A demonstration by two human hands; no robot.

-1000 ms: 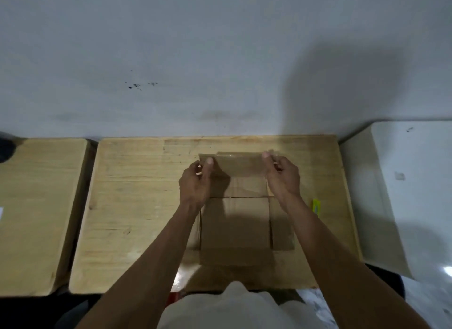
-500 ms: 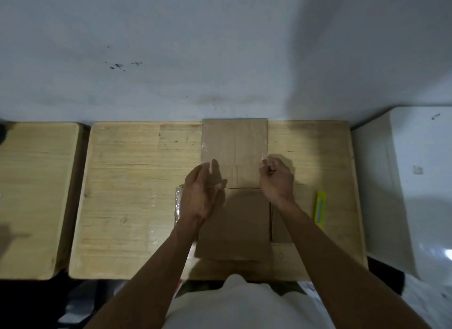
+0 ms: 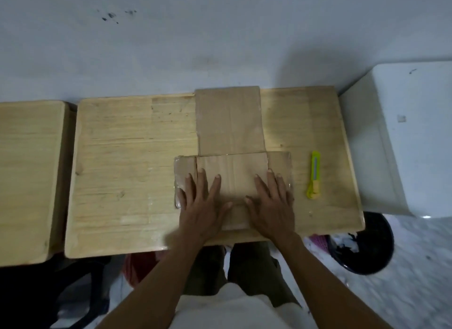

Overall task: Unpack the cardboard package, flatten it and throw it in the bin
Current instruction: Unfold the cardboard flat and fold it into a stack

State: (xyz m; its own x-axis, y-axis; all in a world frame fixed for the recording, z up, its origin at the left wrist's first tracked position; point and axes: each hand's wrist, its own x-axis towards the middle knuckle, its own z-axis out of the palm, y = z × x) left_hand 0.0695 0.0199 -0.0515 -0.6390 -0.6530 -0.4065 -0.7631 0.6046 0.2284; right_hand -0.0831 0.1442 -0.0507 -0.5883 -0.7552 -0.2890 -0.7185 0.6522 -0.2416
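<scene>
Cardboard package (image 3: 230, 142) lies opened out flat at centre frame on the desk (image 3: 127, 177), one long panel reaching the far edge by the wall. Left hand (image 3: 203, 206) and right hand (image 3: 271, 206) press it palms down, fingers spread, grasping nothing. Risks: creased panels may spring up once pressure lifts; the near edge sits close to the desk rim and could slide off. Yellow cutter (image 3: 314, 174) lies just right of it, a hazard to a sweeping hand. Bin (image 3: 367, 245) stands lower right.

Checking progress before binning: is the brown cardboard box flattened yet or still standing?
Flattened: the brown cardboard box lies spread on the wooden table, both the left hand and right hand pressing it.
</scene>
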